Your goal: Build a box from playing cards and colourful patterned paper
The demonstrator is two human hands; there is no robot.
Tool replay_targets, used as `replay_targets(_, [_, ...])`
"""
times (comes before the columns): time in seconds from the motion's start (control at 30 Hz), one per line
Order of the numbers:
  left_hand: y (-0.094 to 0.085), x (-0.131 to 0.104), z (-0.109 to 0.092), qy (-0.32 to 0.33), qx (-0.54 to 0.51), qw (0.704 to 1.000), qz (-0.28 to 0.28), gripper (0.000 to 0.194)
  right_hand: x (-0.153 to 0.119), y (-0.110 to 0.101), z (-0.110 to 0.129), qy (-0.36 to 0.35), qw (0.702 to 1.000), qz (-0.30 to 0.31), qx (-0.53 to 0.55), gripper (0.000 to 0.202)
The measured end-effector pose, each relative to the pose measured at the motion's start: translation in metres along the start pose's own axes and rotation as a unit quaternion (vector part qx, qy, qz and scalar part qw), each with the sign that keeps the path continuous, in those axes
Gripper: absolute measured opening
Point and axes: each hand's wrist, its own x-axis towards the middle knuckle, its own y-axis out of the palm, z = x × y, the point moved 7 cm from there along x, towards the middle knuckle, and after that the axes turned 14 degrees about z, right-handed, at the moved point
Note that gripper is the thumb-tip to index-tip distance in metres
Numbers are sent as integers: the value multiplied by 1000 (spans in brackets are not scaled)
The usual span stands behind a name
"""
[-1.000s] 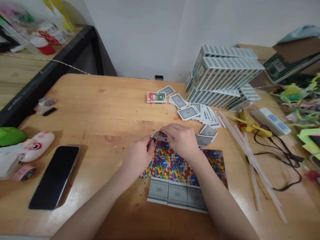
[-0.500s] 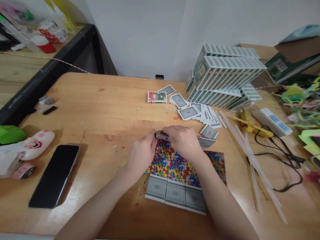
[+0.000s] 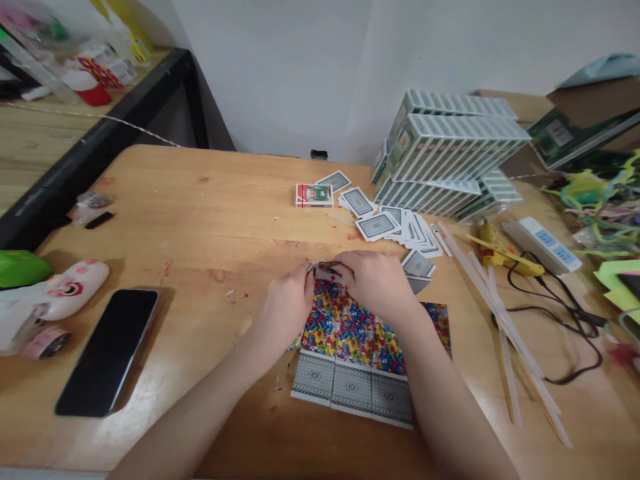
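A sheet with a bright red, blue and yellow pattern (image 3: 345, 333) lies on the wooden table (image 3: 225, 220), with a row of grey-backed playing cards (image 3: 352, 383) along its near side. At the sheet's far left corner, my left hand (image 3: 289, 297) has its thumb and finger pressed together; what is between them is too small to make out. Just right of it, my right hand (image 3: 375, 280) bends its fingers over the far edge, around something dark and thin that I cannot identify. A curved grey card (image 3: 417, 284) shows beyond my right wrist.
Loose cards (image 3: 377, 226) and a red-and-green card box (image 3: 314, 195) lie farther back, before stacked card packs (image 3: 455, 150). Translucent sticks (image 3: 505, 320), a yellow glue gun (image 3: 505, 257) and a power strip (image 3: 543, 245) are at right. A phone (image 3: 110, 353) lies left.
My right hand has shifted slightly right, widening the gap between the two hands. My right forearm covers more of the patterned sheet's right part. My left hand has barely moved.
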Motion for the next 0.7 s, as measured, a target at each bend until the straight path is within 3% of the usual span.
replay_targets(0.17, [2,-2,5,-11,3,1000,14,27,0,4,-3,-6,999,30,-33,21])
replay_targets(0.4, [2,-1,6,0,-10,1000,-9,25,4,7,1,-41,999,18,-19,21])
replay_targets(0.7, [4,1,-1,2,28,1000,9,26,6,7,8,-62,997,18,-32,17])
